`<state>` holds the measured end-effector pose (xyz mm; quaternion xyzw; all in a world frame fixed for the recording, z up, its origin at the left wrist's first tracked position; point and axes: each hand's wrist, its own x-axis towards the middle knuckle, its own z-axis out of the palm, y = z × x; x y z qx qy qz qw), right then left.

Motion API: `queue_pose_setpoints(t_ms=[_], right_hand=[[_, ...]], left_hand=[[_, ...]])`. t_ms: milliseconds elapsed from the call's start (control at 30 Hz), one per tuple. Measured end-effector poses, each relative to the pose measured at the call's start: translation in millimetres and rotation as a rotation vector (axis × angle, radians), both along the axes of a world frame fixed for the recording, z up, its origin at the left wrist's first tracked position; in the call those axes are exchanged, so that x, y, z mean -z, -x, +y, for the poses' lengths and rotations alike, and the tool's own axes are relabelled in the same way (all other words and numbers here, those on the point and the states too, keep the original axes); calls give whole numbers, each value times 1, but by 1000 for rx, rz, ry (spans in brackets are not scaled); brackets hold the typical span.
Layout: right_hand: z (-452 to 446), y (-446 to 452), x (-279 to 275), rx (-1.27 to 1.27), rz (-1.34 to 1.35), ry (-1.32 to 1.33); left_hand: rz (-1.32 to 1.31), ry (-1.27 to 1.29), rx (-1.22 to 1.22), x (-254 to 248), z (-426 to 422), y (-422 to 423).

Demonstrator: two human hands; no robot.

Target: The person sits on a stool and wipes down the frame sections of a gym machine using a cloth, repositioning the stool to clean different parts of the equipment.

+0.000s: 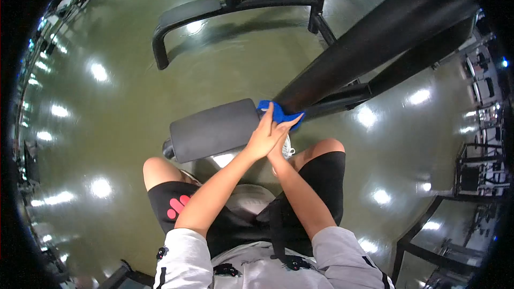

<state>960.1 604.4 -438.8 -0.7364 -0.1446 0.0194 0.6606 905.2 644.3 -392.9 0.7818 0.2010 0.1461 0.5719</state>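
A bright blue cloth [289, 120] is wrapped against the lower end of a thick black machine post [342, 59], beside a grey padded roller [214, 131]. My left hand [261, 138] grips the cloth from the roller side, its thumb pointing up. Pressed against it, my right hand [281, 138] holds the cloth as well, and the two hands partly overlap. Much of the fingers lies hidden behind the cloth and each other.
Another black frame with a grey pad [190, 10] stands ahead on the shiny green floor [118, 112]. My knees are bent on either side of the roller, and a white shoe [289, 147] shows behind my hands. Gym equipment [471, 176] lines the right edge.
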Motion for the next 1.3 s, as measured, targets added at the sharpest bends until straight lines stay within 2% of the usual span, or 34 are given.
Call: queue_pose_setpoints(t_ms=[67,133,200,267,333,400,467,533,567,600,633,667,700,733,767,867,933,967,1133,1200,1233,1267,1300], right_hand=[[-9,-2,-51,29,1,-64],[-18,-13,-85,133,-309,86],[-25,-26,-102,179,-306,-2],[-38,-39,-111,116,-259,-145],[-53,-42,-124,57,-159,-187],[-57,-33,-137,111,-137,-236],[-59,-15,-141,46,-110,-268],[-62,15,-146,-136,-205,-109],[-62,32,-144,-270,-87,-121],[-60,46,-141,-414,-137,-41],[-56,56,-134,-578,-41,1],[-51,59,-127,-726,-153,97],[-46,63,-114,-754,-171,144],[-42,65,-103,-782,-190,190],[-41,68,-99,-790,-190,185],[-31,65,-96,-623,-157,251],[-34,61,-103,-551,-121,363],[-34,59,-102,-526,-126,354],[-35,58,-106,-611,-24,315],[-30,55,-101,-814,362,167],[-27,53,-99,-918,536,140],[-26,52,-96,-914,542,136],[-26,57,-105,-1078,561,207]], left_hand=[[-78,244,59,-15,-15,13],[-243,388,99,-37,-34,30],[-280,700,188,-43,-44,48],[-183,746,242,-50,-49,63],[51,682,267,-55,-48,75],[7,431,247,-40,-48,84],[-8,370,188,-47,-42,91],[-122,529,-23,-52,-37,102],[-192,574,-95,-54,-36,109],[-188,570,-105,-58,-29,116],[-115,470,-46,-61,-21,124],[-42,373,12,-62,-14,131],[167,176,-10,-39,-6,137],[125,218,-85,-13,-5,142],[155,236,-106,-12,-1,151],[169,260,-160,-27,13,162],[66,179,-249,-38,18,168],[122,122,-274,-43,21,170],[92,127,-284,-54,11,182],[57,70,-276,-55,9,191],[71,125,-284,-64,8,194],[73,90,-297,-50,12,200],[88,184,-344,-51,16,205]])
